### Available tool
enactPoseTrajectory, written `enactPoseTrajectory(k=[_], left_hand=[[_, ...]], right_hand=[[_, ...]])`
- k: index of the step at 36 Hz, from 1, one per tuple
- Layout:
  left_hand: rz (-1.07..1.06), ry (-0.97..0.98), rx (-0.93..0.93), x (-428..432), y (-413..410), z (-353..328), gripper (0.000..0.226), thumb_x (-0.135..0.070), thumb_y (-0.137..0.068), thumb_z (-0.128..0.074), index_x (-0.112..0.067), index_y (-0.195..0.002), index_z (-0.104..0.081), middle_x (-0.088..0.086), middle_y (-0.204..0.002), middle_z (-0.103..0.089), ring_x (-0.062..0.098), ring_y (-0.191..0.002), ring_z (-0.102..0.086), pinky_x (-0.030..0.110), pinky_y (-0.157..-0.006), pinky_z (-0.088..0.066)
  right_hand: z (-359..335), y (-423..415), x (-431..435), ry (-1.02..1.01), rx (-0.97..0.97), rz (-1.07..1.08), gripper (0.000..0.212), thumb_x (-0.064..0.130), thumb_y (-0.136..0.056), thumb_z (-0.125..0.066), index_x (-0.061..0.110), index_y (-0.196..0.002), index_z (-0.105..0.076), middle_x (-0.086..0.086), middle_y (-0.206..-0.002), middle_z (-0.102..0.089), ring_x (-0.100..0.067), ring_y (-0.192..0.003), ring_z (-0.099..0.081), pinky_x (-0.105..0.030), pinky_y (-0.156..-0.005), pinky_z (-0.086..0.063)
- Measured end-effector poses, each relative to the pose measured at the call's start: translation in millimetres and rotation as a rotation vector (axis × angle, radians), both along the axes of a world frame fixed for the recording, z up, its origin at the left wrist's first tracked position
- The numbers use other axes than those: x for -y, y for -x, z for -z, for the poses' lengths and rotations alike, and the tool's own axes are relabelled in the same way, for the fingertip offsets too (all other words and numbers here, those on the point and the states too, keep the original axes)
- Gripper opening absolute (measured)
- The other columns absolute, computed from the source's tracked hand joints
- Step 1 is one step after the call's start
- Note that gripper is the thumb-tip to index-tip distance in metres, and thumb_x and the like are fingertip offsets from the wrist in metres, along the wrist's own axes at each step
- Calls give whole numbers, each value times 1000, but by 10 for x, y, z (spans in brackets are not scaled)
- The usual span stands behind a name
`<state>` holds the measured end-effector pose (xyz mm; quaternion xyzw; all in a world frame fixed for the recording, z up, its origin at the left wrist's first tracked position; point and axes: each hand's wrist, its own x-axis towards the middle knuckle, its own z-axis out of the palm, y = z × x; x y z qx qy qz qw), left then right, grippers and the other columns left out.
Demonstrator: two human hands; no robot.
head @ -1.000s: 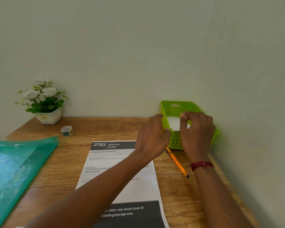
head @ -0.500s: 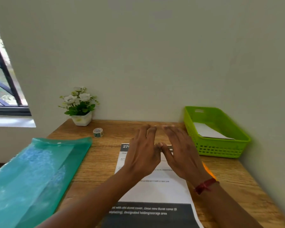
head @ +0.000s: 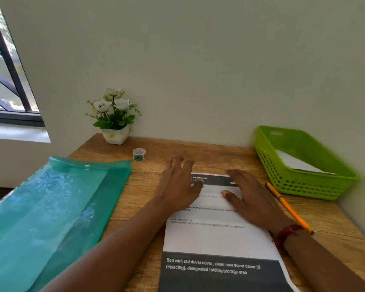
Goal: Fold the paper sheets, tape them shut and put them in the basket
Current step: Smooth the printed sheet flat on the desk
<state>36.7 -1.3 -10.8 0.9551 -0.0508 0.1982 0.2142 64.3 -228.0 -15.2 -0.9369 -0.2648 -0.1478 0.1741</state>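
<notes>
resting flat with straight fingers, the left hand and right hand hold nothing on the printed sheet. a fold may go crooked if the far edge slips.

My two arms reach out in front of me, side by side. My left hand is flat, palm down, with straight fingers a bit spread. My right hand is flat too, its thumb pointing inward.

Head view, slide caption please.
Open left hand and right hand at printed white paper sheet; green plastic basket holds folded white paper.
</notes>
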Motion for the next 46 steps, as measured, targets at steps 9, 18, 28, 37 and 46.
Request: enactPoseTrajectory(k=[9,18,28,37,46], left_hand=[[101,-48,-309,-245,-7,7,114,-80,-68,-64,-32,-154,-7,1,-160,-11,25,-149,-5,55,-118,-22],[18,-136,-387,-343,26,-71,120,-83,-67,-61,-26,-156,-6,9,-159,-20,33,-147,-15,51,-116,-22],[14,-99,-359,-346,-17,-68,128,-81,-60,-69,-26,-156,-4,6,-159,-18,31,-146,-13,53,-116,-23],[38,-39,-309,-336,15,-97,126,-75,-60,-75,-29,-155,-7,1,-155,-21,26,-143,-24,48,-112,-32],[47,4,-254,-339,33,-146,123,-68,-58,-82,-38,-153,-10,-1,-154,-16,26,-140,-30,43,-108,-38]], right_hand=[[13,-74,-87,73,-170,46,73,61,-91,-47,27,-152,-27,2,-157,-29,-17,-144,-26,-36,-118,-17],[26,-60,-101,120,-121,44,72,66,-90,-39,25,-150,-31,1,-149,-39,-19,-136,-35,-35,-113,-27],[60,-36,-97,123,-75,56,69,65,-90,-40,25,-146,-37,1,-139,-45,-21,-128,-39,-37,-106,-34],[46,-73,-64,2,-164,47,79,64,-86,-51,28,-151,-25,-1,-154,-30,-20,-141,-26,-37,-114,-27],[34,-92,-44,-16,-223,48,88,65,-85,-54,30,-154,-12,0,-161,-19,-21,-147,-15,-41,-119,-20]])
